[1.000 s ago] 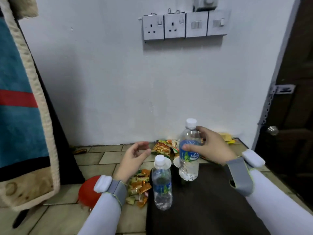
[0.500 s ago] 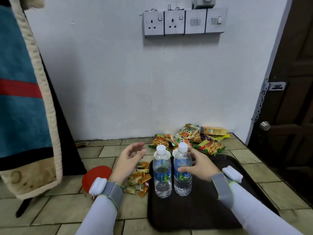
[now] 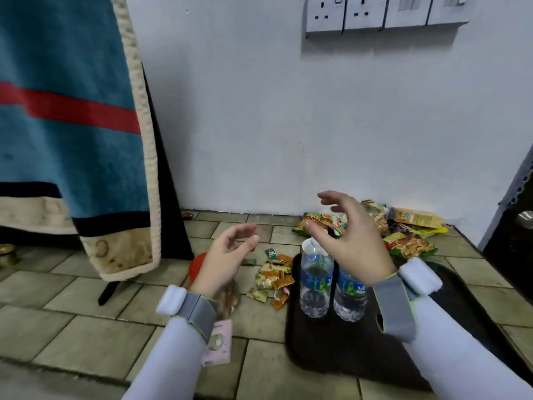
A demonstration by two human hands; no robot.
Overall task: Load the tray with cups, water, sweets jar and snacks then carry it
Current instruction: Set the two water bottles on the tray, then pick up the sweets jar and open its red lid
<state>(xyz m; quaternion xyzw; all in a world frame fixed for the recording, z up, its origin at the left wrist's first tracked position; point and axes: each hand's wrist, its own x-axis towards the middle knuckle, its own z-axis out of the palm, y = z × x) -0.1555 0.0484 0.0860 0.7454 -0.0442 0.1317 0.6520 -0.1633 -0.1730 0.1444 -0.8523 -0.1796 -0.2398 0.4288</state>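
Observation:
A dark tray (image 3: 331,350) lies on the tiled counter. Two clear water bottles with blue labels stand side by side at its near-left corner: the left bottle (image 3: 315,280) and the right bottle (image 3: 350,295), whose top is hidden behind my hand. My right hand (image 3: 350,239) hovers just above the bottles, fingers spread, holding nothing. My left hand (image 3: 227,255) floats open to the left of the tray, above a red lid (image 3: 197,262). Small wrapped sweets (image 3: 274,280) lie scattered beside the tray. Snack packets (image 3: 403,232) are piled against the wall behind it.
A blue, red and cream cloth (image 3: 72,125) hangs at the left. Wall sockets (image 3: 363,13) sit high on the white wall. A dark door with a knob (image 3: 526,219) is at the right edge. A pink card (image 3: 219,345) lies under my left forearm.
My right hand set the second bottle down on the tray next to the first, let go and lifted above it. The view has shifted left and closer.

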